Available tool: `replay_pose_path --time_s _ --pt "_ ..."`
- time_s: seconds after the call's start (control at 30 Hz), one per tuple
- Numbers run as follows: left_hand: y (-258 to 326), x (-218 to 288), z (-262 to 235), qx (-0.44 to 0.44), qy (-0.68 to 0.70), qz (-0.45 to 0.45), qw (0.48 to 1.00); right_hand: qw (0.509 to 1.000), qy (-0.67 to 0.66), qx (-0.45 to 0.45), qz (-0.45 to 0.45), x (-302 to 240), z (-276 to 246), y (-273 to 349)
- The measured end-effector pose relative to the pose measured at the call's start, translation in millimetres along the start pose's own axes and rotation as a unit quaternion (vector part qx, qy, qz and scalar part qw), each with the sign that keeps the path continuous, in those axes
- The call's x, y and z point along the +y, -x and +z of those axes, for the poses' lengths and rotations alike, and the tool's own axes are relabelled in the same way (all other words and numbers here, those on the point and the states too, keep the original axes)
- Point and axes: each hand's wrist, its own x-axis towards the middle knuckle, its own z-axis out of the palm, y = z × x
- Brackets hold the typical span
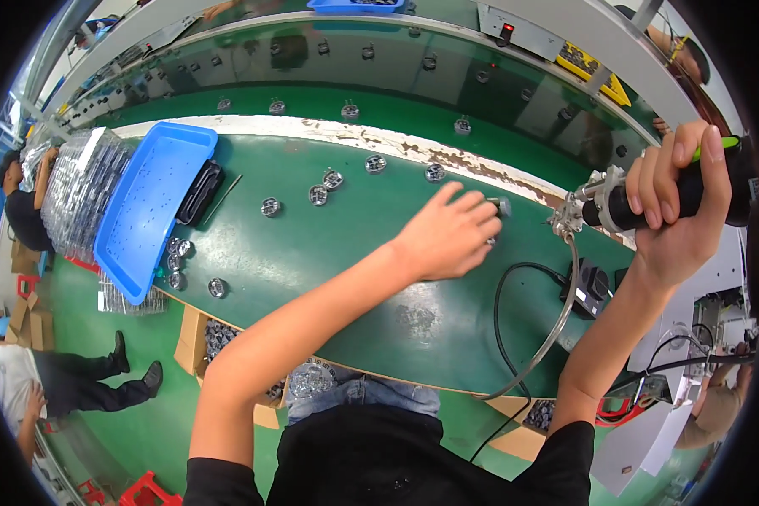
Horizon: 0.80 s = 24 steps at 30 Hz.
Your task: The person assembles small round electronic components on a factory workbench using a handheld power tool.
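Observation:
My left hand (pixel 447 232) is low over the green bench, its fingers curled around a small round clear-and-dark part (pixel 503 207) that shows only at the fingertips. To the right, my right hand (pixel 681 215) grips a black handheld screwdriver (pixel 725 187), the powered kind, held nearly level. Its metal nozzle head (pixel 569 218) points left toward my left hand, a short gap away. A clear hose (pixel 567 304) runs down from that head. Several similar round parts lie left of my left hand, among them one (pixel 375 164) near the bench's far edge.
A blue tray (pixel 114 244) stands at the left, with a black case (pixel 201 194) beside it and stacked clear trays (pixel 80 190) behind. A black cable (pixel 499 308) loops across the bench. Beyond a worn white rail (pixel 312 128), a green conveyor (pixel 396 118) carries more parts. Other people are nearby.

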Motion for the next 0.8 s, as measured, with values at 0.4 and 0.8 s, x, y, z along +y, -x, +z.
replay_pose_path --time_s 0.4,0.8 --pt "-7.5 -76.5 -11.5 -0.017 -0.042 -0.04 0.998 1.0 0.007 0.014 0.005 4.7 19.0 1.5" --pt "94.6 -80.3 -59.0 -0.017 -0.05 -0.179 0.982 0.996 -0.074 -0.048 -0.016 18.2 1.1 3.4"
